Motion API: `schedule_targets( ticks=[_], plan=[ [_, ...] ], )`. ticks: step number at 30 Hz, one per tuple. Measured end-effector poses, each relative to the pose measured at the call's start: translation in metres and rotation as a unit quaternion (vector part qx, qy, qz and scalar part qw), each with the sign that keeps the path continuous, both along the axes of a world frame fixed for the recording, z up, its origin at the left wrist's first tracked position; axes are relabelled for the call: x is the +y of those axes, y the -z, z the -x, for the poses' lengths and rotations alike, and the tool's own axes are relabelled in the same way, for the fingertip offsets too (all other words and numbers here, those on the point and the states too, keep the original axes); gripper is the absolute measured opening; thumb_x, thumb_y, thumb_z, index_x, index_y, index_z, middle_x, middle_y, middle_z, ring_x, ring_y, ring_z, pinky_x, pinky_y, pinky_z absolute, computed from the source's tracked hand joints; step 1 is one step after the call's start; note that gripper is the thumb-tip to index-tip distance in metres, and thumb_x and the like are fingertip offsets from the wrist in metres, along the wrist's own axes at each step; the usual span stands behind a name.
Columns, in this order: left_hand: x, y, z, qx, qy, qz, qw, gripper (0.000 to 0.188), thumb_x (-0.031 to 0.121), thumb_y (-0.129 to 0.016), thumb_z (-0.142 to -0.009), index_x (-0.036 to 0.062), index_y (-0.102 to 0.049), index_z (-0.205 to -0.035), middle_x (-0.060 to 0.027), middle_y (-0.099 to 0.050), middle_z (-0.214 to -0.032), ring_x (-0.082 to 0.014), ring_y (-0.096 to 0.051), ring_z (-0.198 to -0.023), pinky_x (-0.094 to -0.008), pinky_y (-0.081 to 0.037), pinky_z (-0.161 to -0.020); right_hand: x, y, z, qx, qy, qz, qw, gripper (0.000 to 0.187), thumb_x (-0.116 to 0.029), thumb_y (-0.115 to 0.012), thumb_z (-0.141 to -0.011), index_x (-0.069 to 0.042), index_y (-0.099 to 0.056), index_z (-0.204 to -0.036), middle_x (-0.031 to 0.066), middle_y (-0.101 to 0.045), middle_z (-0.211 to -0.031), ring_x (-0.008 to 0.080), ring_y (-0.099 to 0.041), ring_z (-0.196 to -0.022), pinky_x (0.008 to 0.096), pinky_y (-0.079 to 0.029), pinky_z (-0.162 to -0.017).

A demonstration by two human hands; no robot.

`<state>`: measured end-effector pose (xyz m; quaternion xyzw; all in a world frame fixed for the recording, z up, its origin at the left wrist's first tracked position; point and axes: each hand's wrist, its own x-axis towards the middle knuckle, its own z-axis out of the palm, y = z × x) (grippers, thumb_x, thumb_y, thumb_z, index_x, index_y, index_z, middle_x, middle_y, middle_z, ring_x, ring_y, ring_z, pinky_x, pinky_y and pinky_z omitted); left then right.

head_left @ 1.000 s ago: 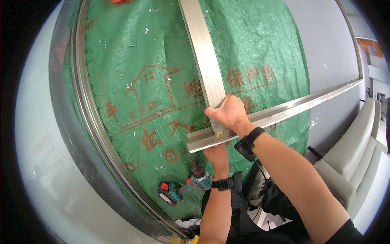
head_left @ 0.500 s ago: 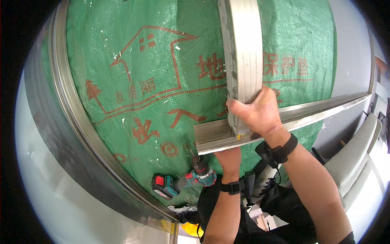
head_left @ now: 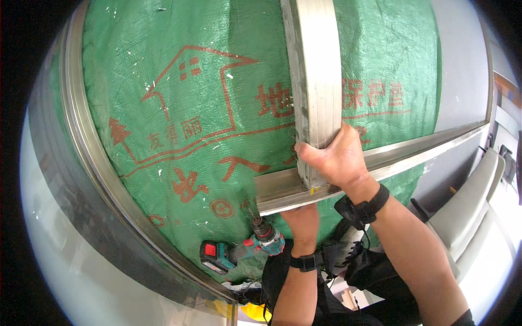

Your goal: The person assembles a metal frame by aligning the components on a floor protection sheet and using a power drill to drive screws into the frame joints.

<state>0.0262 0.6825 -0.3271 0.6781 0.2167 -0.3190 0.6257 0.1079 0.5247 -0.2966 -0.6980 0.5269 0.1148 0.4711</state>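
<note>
My right hand is wrapped round the lower end of a silver metal bar, its thumb across the bar's left side. That end sits in a metal channel which crosses it, with a small yellow mark at the joint. My left hand reaches up from below to the near edge of the channel, close to its left end. The channel hides the left fingers. Just left of this hand lies a teal and black cordless drill, its chuck toward the channel end.
Green protective sheeting with red print and scattered white chips lies under the metal. A metal track curves along the left. At the right are a grey panel and pale cushioned seating. Something yellow shows at the bottom.
The whole scene has shifted slightly left, and the near part slightly downward, as the view moved. Both hands keep their places at the bar and channel; the drill lies as before.
</note>
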Motion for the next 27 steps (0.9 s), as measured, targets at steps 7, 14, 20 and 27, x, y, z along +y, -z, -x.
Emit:
schedule_targets(
  ticks=[7,14,20,27],
  plan=[
    [-0.007,-0.015,-0.019,0.026,0.034,-0.015,0.999,0.021,-0.003,-0.064,-0.085,-0.0054,-0.061,-0.105,-0.0060,-0.065,-0.105,-0.0150,-0.059,-0.095,-0.0295,-0.048,-0.087,0.001,0.002,0.001,-0.009,-0.015,0.033,0.999,0.059,-0.037,-0.074,-0.062,0.008,-0.062,-0.099,0.0239,-0.069,-0.091,0.0343,-0.068,-0.090,0.0380,-0.053,-0.084],
    [-0.012,-0.011,-0.011,0.027,0.053,-0.034,0.998,0.017,0.000,-0.065,-0.084,-0.0071,-0.063,-0.099,-0.0048,-0.066,-0.095,-0.0099,-0.058,-0.080,-0.0274,-0.049,-0.072,-0.001,-0.002,-0.001,0.046,-0.059,0.056,0.996,0.062,-0.041,-0.070,-0.062,0.010,-0.063,-0.096,0.0273,-0.067,-0.089,0.0385,-0.067,-0.088,0.0397,-0.054,-0.082],
    [-0.020,-0.025,-0.019,0.071,-0.033,-0.009,0.997,0.010,0.004,-0.061,-0.087,-0.0053,-0.064,-0.087,-0.0032,-0.063,-0.078,-0.0093,-0.054,-0.067,-0.0256,-0.045,-0.063,-0.002,-0.005,-0.002,0.041,-0.075,0.049,0.995,0.043,-0.032,-0.070,-0.068,0.004,-0.067,-0.089,0.0182,-0.068,-0.077,0.0246,-0.069,-0.074,0.0361,-0.054,-0.071],
    [-0.001,-0.001,-0.016,-0.009,0.002,0.061,0.998,0.008,0.000,-0.063,-0.085,-0.0052,-0.064,-0.090,-0.0011,-0.061,-0.075,-0.0081,-0.052,-0.063,-0.0256,-0.044,-0.058,0.001,-0.016,-0.005,0.027,-0.096,-0.001,0.995,0.045,-0.035,-0.074,-0.070,0.004,-0.069,-0.091,0.0147,-0.070,-0.079,0.0176,-0.066,-0.073,0.0336,-0.053,-0.072]
  ],
)
